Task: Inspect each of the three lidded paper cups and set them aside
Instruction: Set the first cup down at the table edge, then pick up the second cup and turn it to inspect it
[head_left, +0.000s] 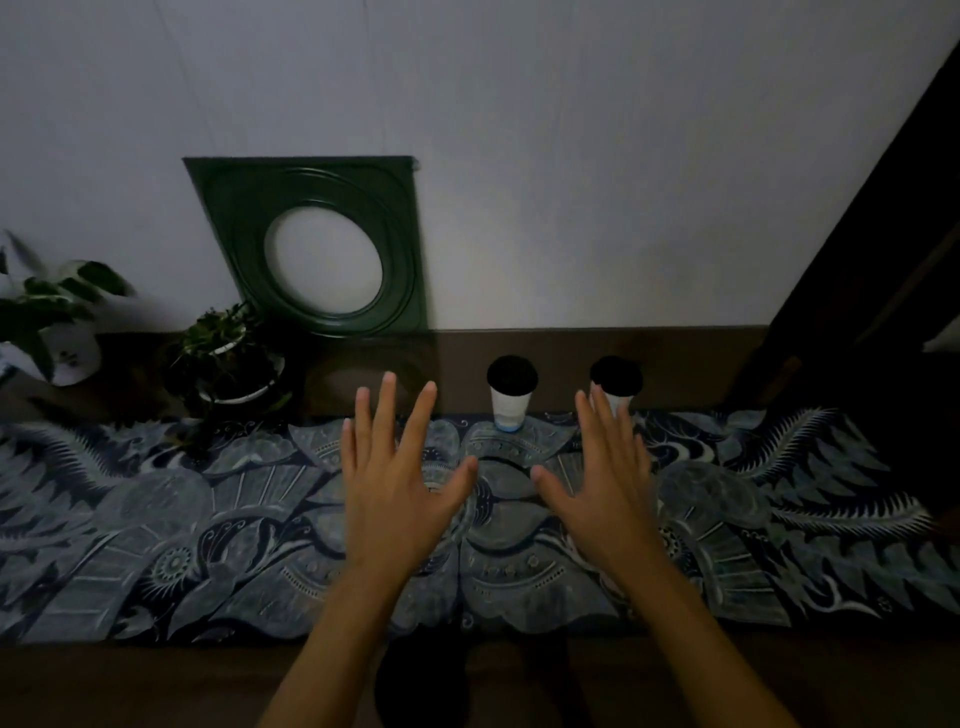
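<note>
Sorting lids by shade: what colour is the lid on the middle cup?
Black lid, seen in the head view.

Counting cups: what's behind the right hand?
A white cup with a black lid, partly hidden by the right hand. Its lower body is covered.

Patterned cloth (156, 545) and two cups (511, 395) on table (571, 348).

Green square frame (322, 244) against the wall, two potted plants (228, 353) (49, 322), patterned blue cloth (208, 519).
</note>
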